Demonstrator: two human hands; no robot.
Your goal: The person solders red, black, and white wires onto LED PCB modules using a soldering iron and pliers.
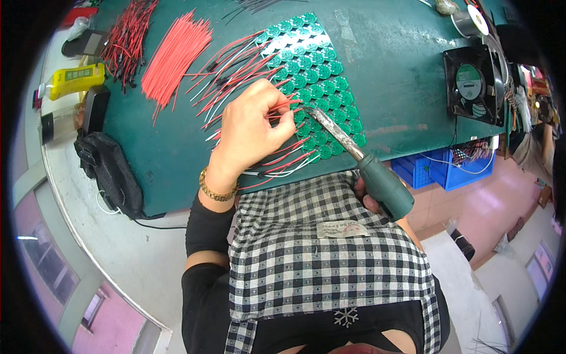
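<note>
My left hand (250, 127) is closed in a pinch on a red wire (286, 104), its end over a panel of small round green circuit boards (318, 74). My right hand (370, 203), mostly hidden behind the handle, grips a soldering iron (383, 186) with a green handle. The iron's metal tip points up and left, close to the wire end; whether they touch I cannot tell. Several red, black and white wires (227, 74) stick out from the panel's left side, some passing behind my left hand.
Red wires (177, 53) lie in a pile at the far left, beside a red-and-black wire bundle (125, 47). A black fan (471, 82) stands at right, a spool (470, 22) behind it. Left are a yellow bottle (73, 81) and a black mesh pouch (109, 171). Blue bins (448, 170) sit below the table's edge.
</note>
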